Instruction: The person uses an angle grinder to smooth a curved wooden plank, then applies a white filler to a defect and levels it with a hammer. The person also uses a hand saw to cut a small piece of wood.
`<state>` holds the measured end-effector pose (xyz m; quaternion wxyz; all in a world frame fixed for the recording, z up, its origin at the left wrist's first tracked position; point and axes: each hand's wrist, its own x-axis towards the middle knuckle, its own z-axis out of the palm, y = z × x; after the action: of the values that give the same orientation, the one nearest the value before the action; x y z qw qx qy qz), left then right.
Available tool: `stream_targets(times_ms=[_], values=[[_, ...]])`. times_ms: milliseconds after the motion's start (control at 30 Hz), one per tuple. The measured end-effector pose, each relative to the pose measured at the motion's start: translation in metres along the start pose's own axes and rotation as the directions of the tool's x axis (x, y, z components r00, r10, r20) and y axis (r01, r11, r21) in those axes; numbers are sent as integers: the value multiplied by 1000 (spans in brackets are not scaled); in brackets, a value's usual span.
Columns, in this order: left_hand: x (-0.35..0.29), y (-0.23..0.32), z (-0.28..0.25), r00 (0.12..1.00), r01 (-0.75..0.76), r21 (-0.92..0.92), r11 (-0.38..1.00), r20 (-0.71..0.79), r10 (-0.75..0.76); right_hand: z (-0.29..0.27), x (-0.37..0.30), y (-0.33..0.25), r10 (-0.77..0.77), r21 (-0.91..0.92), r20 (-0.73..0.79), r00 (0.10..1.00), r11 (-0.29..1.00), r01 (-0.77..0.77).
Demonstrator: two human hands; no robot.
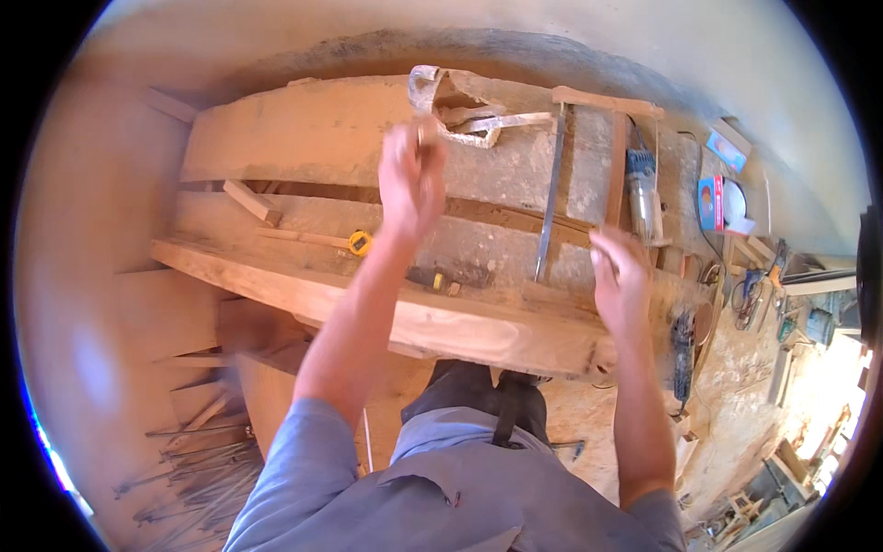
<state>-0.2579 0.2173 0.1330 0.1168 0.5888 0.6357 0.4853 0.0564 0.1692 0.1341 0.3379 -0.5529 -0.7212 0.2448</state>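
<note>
My left hand (412,179) is raised over the middle of the wooden workbench (276,124), below a cut-open whitish plastic jug (425,87). Its fingers are curled closed and smeared by motion; a small brownish thing seems to show at their top, too blurred to name. Farther right, my right hand (623,281) hovers above the bench's near part, thumb and fingers drawn together. What it holds, if anything, I cannot make out. Just left of it lies a wooden frame saw (550,198) with a long metal blade. A yellow tape measure (360,242) rests left of my left forearm.
A light stick (510,120) lies across the jug. Right of the saw is a power tool (641,179), with small boxes (711,202) beyond. Another power tool (682,354) is at the bench's right end. Metal rods (207,474) are piled at lower left. A long gap splits the benchtop.
</note>
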Motion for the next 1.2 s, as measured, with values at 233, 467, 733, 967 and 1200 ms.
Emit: stream_targets(times_ms=[233,467,733,967,1200], values=[[163,-78,62,979,79,-59,995,193,-67,111,198,5,-252,-560,375,892,705,435],[163,-103,73,990,52,118,992,126,-67,160,225,-4,88,-579,661,745,691,433],[165,-101,67,988,13,81,997,153,-25,160,269,-94,187,-609,745,640,581,539],[161,-101,65,984,88,-148,985,167,-63,142,278,-42,217,-612,743,633,603,512],[161,-112,71,980,90,-169,982,192,-57,151,263,-31,156,-553,786,598,609,569]])
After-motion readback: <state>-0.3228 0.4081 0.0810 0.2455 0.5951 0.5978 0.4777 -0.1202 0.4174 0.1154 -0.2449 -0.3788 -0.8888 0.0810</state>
